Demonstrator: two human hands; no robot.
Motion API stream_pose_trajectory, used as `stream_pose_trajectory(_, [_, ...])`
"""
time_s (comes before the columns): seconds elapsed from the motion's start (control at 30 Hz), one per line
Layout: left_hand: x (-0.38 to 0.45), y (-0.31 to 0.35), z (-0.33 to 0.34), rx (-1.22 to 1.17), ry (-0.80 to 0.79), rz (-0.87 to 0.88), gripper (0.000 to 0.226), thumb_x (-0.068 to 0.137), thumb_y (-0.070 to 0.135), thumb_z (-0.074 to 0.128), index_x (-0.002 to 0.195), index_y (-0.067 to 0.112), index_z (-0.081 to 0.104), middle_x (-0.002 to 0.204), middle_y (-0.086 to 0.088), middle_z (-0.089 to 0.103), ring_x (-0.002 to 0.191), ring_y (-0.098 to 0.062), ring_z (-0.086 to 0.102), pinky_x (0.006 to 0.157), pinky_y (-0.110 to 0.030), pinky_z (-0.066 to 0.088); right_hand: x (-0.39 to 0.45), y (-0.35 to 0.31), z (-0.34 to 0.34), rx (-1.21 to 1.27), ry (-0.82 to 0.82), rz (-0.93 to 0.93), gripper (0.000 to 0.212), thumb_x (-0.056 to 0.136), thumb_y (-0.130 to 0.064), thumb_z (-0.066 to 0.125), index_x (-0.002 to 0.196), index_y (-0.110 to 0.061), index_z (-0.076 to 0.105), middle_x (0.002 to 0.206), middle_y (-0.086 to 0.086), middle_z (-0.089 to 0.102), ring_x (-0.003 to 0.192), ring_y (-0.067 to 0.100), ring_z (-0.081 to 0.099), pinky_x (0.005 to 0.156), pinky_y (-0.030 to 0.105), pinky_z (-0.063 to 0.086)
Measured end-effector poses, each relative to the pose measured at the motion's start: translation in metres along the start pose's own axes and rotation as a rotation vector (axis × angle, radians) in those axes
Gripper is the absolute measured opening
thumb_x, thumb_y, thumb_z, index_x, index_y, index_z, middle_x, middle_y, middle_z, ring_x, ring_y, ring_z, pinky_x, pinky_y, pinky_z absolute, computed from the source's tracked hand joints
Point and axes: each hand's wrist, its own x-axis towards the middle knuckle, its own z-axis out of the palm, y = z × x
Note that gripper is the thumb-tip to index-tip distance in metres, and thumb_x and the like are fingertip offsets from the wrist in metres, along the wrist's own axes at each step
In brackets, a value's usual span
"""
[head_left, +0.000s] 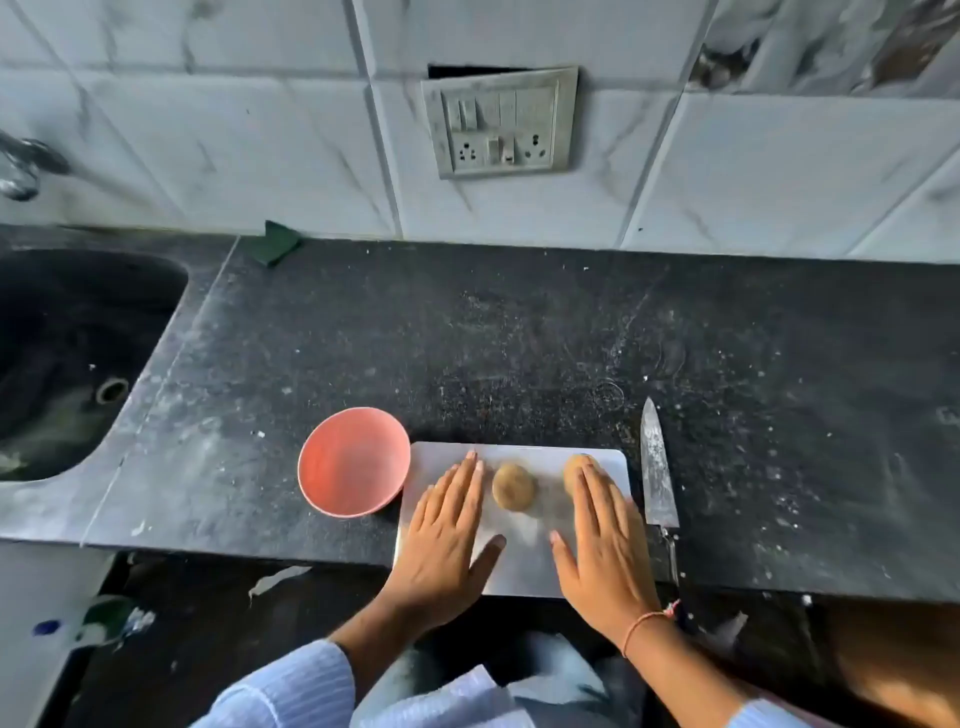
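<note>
The board (524, 571) in front of me is smooth and pale grey with a dull sheen; it could be plastic or brushed metal, I can't tell which. The 2 potatoes (513, 487) on it have matt, slightly rough brown skin. The pink bowl (353, 462) looks like smooth, matt plastic. The knife (655, 467) has a steel blade, mottled and dull. The countertop (519, 338) is black speckled stone, dusty. The wall tiles (260, 130) are glossy. My sleeve (291, 686) is ribbed knit cloth.

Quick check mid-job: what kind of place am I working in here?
Most likely a home kitchen. A dark stone counter runs into a built-in sink below a tiled wall, and a cutting board with two potatoes lies at the counter's front edge, a knife beside it.
</note>
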Motion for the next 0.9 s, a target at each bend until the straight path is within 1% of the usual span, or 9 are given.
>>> stream_pose_trajectory(0.1, [0.021, -0.008, 0.008, -0.023, 0.001, -0.025, 0.099, 0.098, 0.073, 0.048, 0.17, 0.021, 0.004, 0.177, 0.004, 0.009, 0.158, -0.022, 0.022, 0.125, -0.044, 0.032, 0.012, 0.011, 0.012, 0.116, 0.041, 0.058, 0.095, 0.09, -0.035, 0.071, 0.166, -0.008, 0.022, 0.173, 0.005, 0.02, 0.151, 0.033, 0.031, 0.129, 0.04, 0.019])
stream_pose_trajectory(0.17, [0.038, -0.012, 0.011, -0.078, -0.019, -0.047, 0.11, 0.088, 0.078, 0.058, 0.17, 0.024, 0.008, 0.168, 0.008, 0.028, 0.146, -0.021, 0.035, 0.118, -0.039, 0.04, 0.023, 0.019, 0.021, 0.147, 0.052, 0.083, 0.092, 0.084, -0.03, 0.078, 0.162, -0.01, 0.034, 0.17, 0.003, 0.029, 0.144, 0.034, 0.039, 0.125, 0.043, 0.027])
stream_pose_trajectory(0.23, [0.054, -0.016, 0.015, -0.125, -0.035, -0.012, 0.116, 0.08, 0.077, 0.069, 0.169, 0.03, 0.011, 0.157, 0.011, 0.039, 0.136, -0.018, 0.04, 0.113, -0.035, 0.041, 0.031, 0.025, 0.033, 0.189, 0.113, 0.079, 0.083, 0.081, -0.023, 0.081, 0.154, -0.011, 0.046, 0.164, 0.002, 0.039, 0.139, 0.034, 0.044, 0.12, 0.045, 0.034])
stream_pose_trajectory(0.3, [0.066, -0.026, 0.026, -0.136, -0.035, 0.046, 0.11, 0.077, 0.076, 0.073, 0.166, 0.036, 0.023, 0.147, 0.016, 0.047, 0.128, -0.015, 0.045, 0.111, -0.03, 0.04, 0.039, 0.03, 0.046, 0.226, 0.208, 0.073, 0.071, 0.082, -0.017, 0.081, 0.148, -0.011, 0.054, 0.156, 0.001, 0.048, 0.136, 0.031, 0.048, 0.117, 0.045, 0.038])
stream_pose_trajectory(0.37, [0.071, -0.031, 0.037, -0.124, 0.017, 0.075, 0.093, 0.076, 0.076, 0.073, 0.156, 0.041, 0.042, 0.136, 0.021, 0.054, 0.12, -0.013, 0.049, 0.107, -0.035, 0.044, 0.043, 0.033, 0.056, 0.283, 0.284, 0.067, 0.064, 0.084, -0.01, 0.08, 0.144, -0.012, 0.059, 0.15, 0.0, 0.053, 0.135, 0.027, 0.051, 0.115, 0.043, 0.041])
stream_pose_trajectory(0.47, [0.07, -0.039, 0.055, -0.138, 0.139, 0.092, 0.08, 0.073, 0.079, 0.074, 0.143, 0.045, 0.056, 0.126, 0.024, 0.059, 0.116, -0.011, 0.051, 0.1, -0.038, 0.046, 0.043, 0.034, 0.065, 0.298, 0.335, 0.052, 0.062, 0.084, -0.006, 0.08, 0.143, -0.017, 0.06, 0.146, -0.004, 0.055, 0.131, 0.023, 0.053, 0.113, 0.038, 0.042])
stream_pose_trajectory(0.63, [0.068, -0.048, 0.066, -0.18, 0.222, 0.157, 0.079, 0.071, 0.079, 0.075, 0.141, 0.045, 0.059, 0.124, 0.024, 0.055, 0.117, -0.009, 0.054, 0.101, -0.038, 0.047, 0.039, 0.038, 0.073, 0.243, 0.365, -0.009, 0.062, 0.088, -0.01, 0.078, 0.145, -0.021, 0.058, 0.148, -0.008, 0.052, 0.129, 0.022, 0.051, 0.113, 0.034, 0.04])
stream_pose_trajectory(0.73, [0.069, -0.052, 0.068, -0.234, 0.232, 0.167, 0.079, 0.069, 0.075, 0.08, 0.139, 0.042, 0.062, 0.12, 0.023, 0.055, 0.115, -0.006, 0.055, 0.102, -0.032, 0.047, 0.038, 0.042, 0.076, 0.244, 0.377, -0.018, 0.062, 0.089, -0.011, 0.078, 0.146, -0.022, 0.057, 0.147, -0.01, 0.051, 0.125, 0.023, 0.051, 0.11, 0.036, 0.044])
stream_pose_trajectory(0.9, [0.058, -0.051, 0.06, -0.263, 0.233, 0.169, 0.077, 0.072, 0.066, 0.088, 0.139, 0.036, 0.065, 0.123, 0.019, 0.06, 0.118, -0.003, 0.055, 0.102, -0.021, 0.044, 0.037, 0.044, 0.077, 0.236, 0.385, -0.021, 0.061, 0.091, -0.013, 0.077, 0.147, -0.02, 0.056, 0.145, -0.007, 0.052, 0.123, 0.023, 0.049, 0.108, 0.042, 0.047])
